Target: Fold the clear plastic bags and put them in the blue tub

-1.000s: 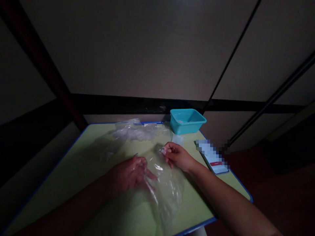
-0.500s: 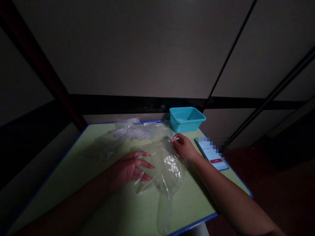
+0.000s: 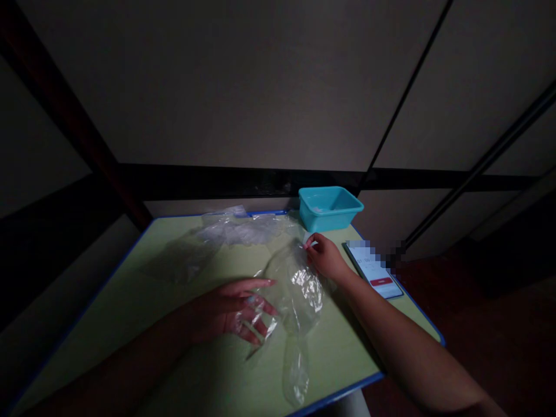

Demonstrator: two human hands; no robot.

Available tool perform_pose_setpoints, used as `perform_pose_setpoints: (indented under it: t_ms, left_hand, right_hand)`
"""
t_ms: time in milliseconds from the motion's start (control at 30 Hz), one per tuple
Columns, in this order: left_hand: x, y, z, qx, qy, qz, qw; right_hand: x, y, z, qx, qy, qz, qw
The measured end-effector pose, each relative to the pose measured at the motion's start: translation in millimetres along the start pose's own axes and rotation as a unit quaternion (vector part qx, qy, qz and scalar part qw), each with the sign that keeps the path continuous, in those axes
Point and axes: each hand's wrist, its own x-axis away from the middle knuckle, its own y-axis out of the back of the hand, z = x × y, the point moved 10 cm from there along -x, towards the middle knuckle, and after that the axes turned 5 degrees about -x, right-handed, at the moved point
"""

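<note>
Compared with one second ago, the right hand has moved away from the left hand, toward the far side of the bench, and the clear plastic bag is now spread more widely between the two hands. The left hand has also changed its pose: the fingers, which were bent then, are now spread apart.

The bag is above the near right part of the bench, and its lower end hangs narrow toward the blue edge. The right hand has its thumb and index finger pinched together on the upper edge of the bag. The fingers of the left hand are extended and not clenched. Thin film of the bag covers the lower fingers, but I cannot tell if they are inside the bag or only behind one layer of it. A small blue-green spot is visible on one of these fingers.

Just beyond the right fingertips there is a small whitish piece, partly hidden. Behind it, at the far right corner, stands a turquoise basin, with something pale inside. To the left of the basin, crumpled clear plastic lies along the far edge. A phone with a lit screen lies near the right edge, beside the right forearm.
</note>
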Motion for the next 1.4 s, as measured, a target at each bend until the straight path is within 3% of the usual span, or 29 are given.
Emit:
perform_pose_setpoints:
  t_ms: [333,500,733,967,1067,1233,1333,1400]
  left_hand:
    - [0.8,10.4,-8.2,-0.143,0.005,-0.099,0.985]
    - [0.3,13.0,-9.0,-0.205,0.007,-0.106,0.973]
    - [-2.8,14.5,-19.2,-0.194,-0.050,-0.107,0.974]
    - [4.8,27.1,-6.7,-0.228,0.012,-0.058,0.972]
    - [6.9,42.7,-2.2,-0.263,0.034,-0.074,0.961]
    - [17.2,71.1,-32.8,-0.360,-0.021,-0.258,0.896]
    - [32.7,64.4,-67.3,-0.464,-0.120,-0.367,0.797]
    - [37.6,43.0,-80.8,-0.554,-0.185,-0.380,0.717]
  right_hand:
    - [-0.8,5.4,0.0,0.050,-0.001,-0.015,0.999]
    - [-1.3,8.1,2.1,0.084,0.006,-0.025,0.996]
    - [-1.6,10.9,3.5,0.158,0.004,-0.026,0.987]
    - [-3.0,9.0,1.7,0.280,0.004,-0.009,0.960]
    - [-1.4,3.4,0.9,0.311,0.004,0.016,0.950]
    - [2.6,-4.4,2.6,0.342,0.012,0.043,0.939]
    - [4.9,-6.6,4.5,0.351,0.013,0.047,0.935]
    - [6.1,-7.6,6.1,0.354,0.013,0.045,0.934]
